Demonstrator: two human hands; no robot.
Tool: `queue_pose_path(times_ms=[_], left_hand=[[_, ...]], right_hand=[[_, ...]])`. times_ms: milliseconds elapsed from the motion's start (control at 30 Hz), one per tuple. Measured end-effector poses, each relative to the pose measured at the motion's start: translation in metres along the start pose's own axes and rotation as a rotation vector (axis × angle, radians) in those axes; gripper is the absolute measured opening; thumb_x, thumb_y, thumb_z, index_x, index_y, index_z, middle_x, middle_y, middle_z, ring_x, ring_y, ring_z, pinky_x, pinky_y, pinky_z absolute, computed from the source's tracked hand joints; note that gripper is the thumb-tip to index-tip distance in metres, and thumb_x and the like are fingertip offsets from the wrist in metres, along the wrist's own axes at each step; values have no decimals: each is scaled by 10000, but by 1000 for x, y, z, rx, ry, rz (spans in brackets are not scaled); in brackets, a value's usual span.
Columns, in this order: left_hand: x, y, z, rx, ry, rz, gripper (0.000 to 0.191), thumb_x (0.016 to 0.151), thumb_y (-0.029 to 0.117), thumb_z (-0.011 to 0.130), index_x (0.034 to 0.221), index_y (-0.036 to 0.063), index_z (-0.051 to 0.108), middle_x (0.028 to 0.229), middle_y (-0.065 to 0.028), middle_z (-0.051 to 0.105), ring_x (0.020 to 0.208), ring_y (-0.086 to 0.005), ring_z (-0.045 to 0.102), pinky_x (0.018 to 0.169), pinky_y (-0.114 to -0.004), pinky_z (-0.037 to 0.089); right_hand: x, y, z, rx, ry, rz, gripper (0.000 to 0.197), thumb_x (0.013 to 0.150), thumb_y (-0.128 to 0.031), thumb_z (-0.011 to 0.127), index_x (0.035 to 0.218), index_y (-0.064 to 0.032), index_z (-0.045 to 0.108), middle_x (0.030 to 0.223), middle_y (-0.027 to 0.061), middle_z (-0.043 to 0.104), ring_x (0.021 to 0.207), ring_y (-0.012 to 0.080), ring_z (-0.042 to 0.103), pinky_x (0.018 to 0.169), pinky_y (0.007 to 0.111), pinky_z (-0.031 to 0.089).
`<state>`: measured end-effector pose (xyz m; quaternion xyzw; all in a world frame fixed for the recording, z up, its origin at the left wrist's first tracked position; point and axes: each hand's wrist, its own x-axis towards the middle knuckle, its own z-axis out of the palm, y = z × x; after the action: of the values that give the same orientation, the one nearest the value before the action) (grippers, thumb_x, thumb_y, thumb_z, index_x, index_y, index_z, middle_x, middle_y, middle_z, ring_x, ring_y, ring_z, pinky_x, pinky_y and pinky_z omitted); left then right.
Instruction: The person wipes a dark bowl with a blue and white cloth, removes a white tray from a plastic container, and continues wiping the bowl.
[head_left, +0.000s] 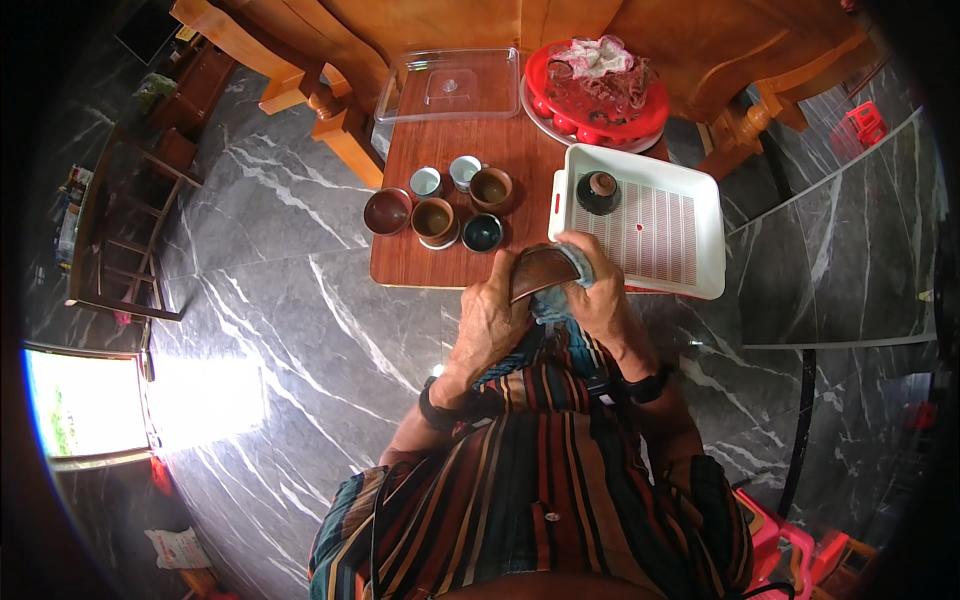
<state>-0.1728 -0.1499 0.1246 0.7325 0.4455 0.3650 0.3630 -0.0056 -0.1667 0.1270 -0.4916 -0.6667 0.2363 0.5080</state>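
Between my two hands, above the table's near edge, a brown bowl-like vessel (541, 271) is held tilted. My left hand (487, 319) grips its left side. On the other side, my right hand (598, 289) presses a blue-grey cloth (555, 304) against the rim. Several cups stand together on the wooden table (442, 266): a reddish-brown bowl (388, 211), a brown cup (434, 220), another brown cup (491, 190), a dark glazed cup (482, 233) and two pale cups (426, 182). A dark lidded piece with a brown knob (601, 184) sits in the white slotted tray (709, 225).
At the table's back lie a clear plastic lid (450, 86) and a red tray (536, 67) bearing glasses and a pink-white cloth. A carved wooden bench (555, 22) stands behind. Right of the table is a grey marbled slab (840, 240); pink plastic stools (772, 536) stand at lower right.
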Motion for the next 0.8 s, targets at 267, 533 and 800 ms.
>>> queue_pose_path(times_ms=[267,533,800], left_hand=[[2,2,6,-87,143,89,329,845,21,521,1167,-5,458,804,-266,631,752,-435,632,597,-450,503],[-1,-4,7,20,153,-4,426,807,-6,452,1231,25,431,871,-249,646,825,-441,639,662,-440,512],[-1,-13,4,151,18,80,522,742,35,564,1217,-54,369,628,-270,567,617,-448,593,537,-494,469]], right_hand=[[-13,13,23,99,115,171,181,856,-38,592,1032,-17,555,862,115,634,807,202,613,727,301,476],[-19,26,51,646,178,445,216,881,-107,566,1070,-5,590,927,57,632,840,121,553,755,274,454],[-11,24,13,160,7,182,240,787,35,626,987,-28,508,844,80,605,806,177,604,705,309,474]])
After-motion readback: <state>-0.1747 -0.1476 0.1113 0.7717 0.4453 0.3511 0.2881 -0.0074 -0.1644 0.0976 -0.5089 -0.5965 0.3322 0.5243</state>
